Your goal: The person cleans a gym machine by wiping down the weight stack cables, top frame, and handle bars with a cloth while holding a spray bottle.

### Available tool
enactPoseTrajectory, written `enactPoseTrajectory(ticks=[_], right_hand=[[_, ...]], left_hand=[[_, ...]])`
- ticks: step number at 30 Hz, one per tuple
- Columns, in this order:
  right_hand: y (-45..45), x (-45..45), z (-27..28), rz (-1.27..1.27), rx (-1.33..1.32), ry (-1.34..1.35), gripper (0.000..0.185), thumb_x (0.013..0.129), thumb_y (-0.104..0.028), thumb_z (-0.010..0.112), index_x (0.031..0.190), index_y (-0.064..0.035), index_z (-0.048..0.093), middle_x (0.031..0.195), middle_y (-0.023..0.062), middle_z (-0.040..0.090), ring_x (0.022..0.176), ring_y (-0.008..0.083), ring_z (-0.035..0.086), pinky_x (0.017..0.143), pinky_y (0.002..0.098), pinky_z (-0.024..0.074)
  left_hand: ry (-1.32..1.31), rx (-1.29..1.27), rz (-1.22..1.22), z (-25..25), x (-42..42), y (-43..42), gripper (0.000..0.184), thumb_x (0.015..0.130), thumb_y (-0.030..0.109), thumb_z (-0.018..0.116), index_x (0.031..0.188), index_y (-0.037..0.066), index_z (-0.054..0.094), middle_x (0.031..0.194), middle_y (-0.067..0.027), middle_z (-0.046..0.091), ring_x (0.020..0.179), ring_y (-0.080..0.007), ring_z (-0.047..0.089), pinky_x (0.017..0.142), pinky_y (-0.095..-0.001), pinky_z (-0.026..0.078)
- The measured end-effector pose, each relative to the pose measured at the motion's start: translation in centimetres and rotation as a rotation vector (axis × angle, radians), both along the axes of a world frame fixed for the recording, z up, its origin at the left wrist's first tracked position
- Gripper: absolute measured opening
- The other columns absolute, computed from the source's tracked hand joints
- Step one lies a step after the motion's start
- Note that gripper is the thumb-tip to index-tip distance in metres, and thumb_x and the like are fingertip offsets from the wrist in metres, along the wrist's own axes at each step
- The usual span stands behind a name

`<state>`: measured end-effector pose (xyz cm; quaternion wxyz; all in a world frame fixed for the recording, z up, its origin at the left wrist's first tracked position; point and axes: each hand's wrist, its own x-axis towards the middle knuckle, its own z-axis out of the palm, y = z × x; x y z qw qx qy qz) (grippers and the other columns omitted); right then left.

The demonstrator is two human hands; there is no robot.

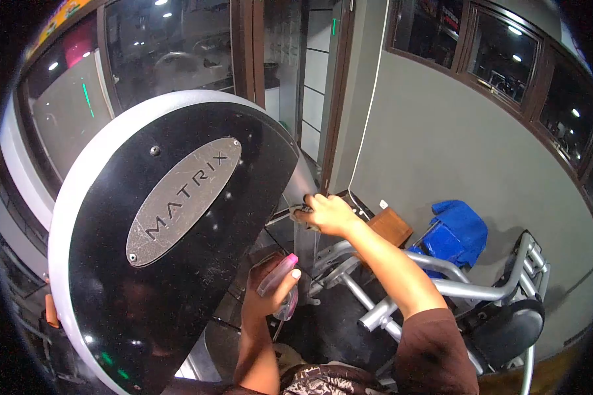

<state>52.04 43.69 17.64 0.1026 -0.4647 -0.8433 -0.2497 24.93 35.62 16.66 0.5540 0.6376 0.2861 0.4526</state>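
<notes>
A large rounded black panel (pixel 244 171) with a pale rim and an oval metal MATRIX plate (pixel 184 201) fills the left and middle of the view. My right hand (pixel 326 214) is at the panel's right edge, its fingers closed on a greyish cloth (pixel 304 217) that shows only in part. Lower down, in front of the panel, my left hand (pixel 270 289) is wrapped round a clear bottle (pixel 280 276) with a pink top, held tilted.
Silver gym equipment with a black seat (pixel 510 332) stands at the lower right. Behind it are a blue cloth (pixel 458 230) and a brown wooden box (pixel 390 227) beside the grey wall (pixel 454 131). A white cable (pixel 369 118) hangs along the wall.
</notes>
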Motion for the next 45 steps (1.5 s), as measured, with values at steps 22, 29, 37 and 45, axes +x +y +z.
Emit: enactPoseTrajectory(ticks=[22, 29, 37, 45], right_hand=[[1.0, -1.9, 4.0, -0.123, 0.210, 0.206, 0.045, 0.084, -0.017, 0.062, 0.125, -0.0322, 0.068, 0.099, 0.0057, 0.054, 0.083, 0.0244, 0.061, 0.062, 0.0410, 0.0559], [-0.2, -2.1, -1.3, -0.146, 0.114, 0.032, 0.045, 0.088, -0.018, 0.058, 0.128, -0.0346, 0.067, 0.107, 0.0102, 0.058, 0.076, 0.0272, 0.062, 0.062, 0.0427, 0.0561], [0.5, -2.4, 1.7, -0.203, 0.107, 0.180, 0.050, 0.083, -0.011, 0.059, 0.126, -0.0338, 0.067, 0.104, 0.0074, 0.055, 0.081, 0.0279, 0.063, 0.066, 0.0442, 0.0572], [-1.9, 1.3, -5.3, -0.098, 0.090, 0.546, 0.050, 0.070, -0.020, 0.078, 0.120, -0.0260, 0.071, 0.097, 0.0065, 0.058, 0.079, 0.0289, 0.067, 0.064, 0.0405, 0.0586]], left_hand=[[-0.133, 0.096, 0.003, -1.4, 0.0, 0.7, 0.009, 0.086, 0.005, 0.073, 0.087, -0.001, 0.066, 0.077, -0.0051, 0.061, 0.067, -0.0154, 0.057, 0.062, -0.0304, 0.046], [-0.037, 0.216, 0.051, -0.4, -0.1, 0.7, 0.010, 0.088, 0.007, 0.072, 0.086, 0.001, 0.065, 0.076, -0.0068, 0.060, 0.066, -0.0174, 0.057, 0.062, -0.0311, 0.046], [0.164, 0.733, 0.280, -1.3, -0.5, 1.6, 0.015, 0.088, 0.007, 0.074, 0.102, 0.003, 0.069, 0.090, -0.0119, 0.068, 0.074, -0.0249, 0.069, 0.068, -0.0385, 0.057], [0.307, 0.718, 0.344, -1.7, -0.1, 0.9, 0.019, 0.089, 0.009, 0.073, 0.107, 0.003, 0.068, 0.093, -0.0123, 0.068, 0.083, -0.0341, 0.067, 0.075, -0.0414, 0.052]])
